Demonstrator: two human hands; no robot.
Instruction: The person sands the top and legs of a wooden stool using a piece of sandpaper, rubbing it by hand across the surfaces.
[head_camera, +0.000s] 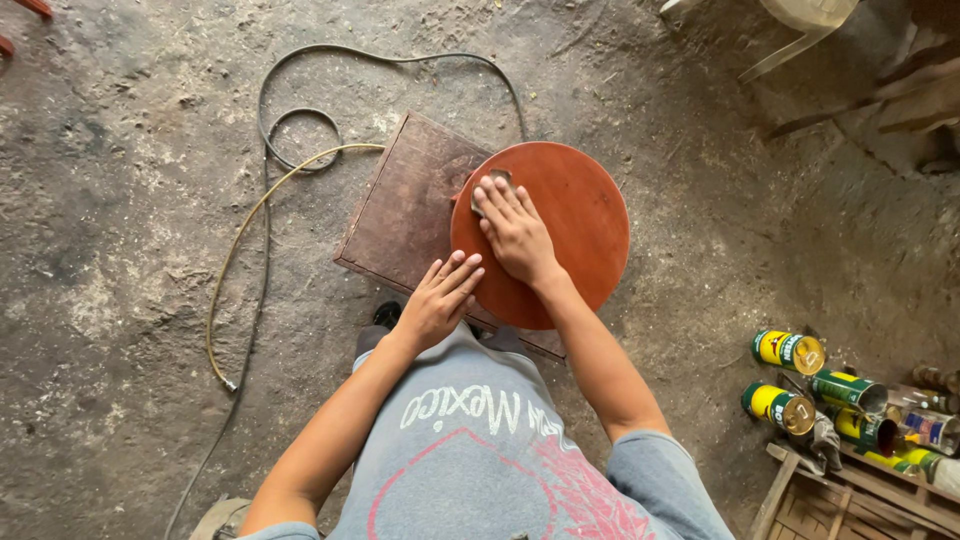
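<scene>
A round reddish-brown wooden disc lies on a dark square board on the ground. My right hand presses flat on the disc's left part, fingers over a small grey pad that looks like sandpaper. My left hand rests flat with fingers spread on the disc's near-left edge, holding nothing.
Black and yellowish hoses loop over the dirt floor at left. Several yellow and green cans lie at the right beside a wooden crate. A pale plastic chair stands at the top right.
</scene>
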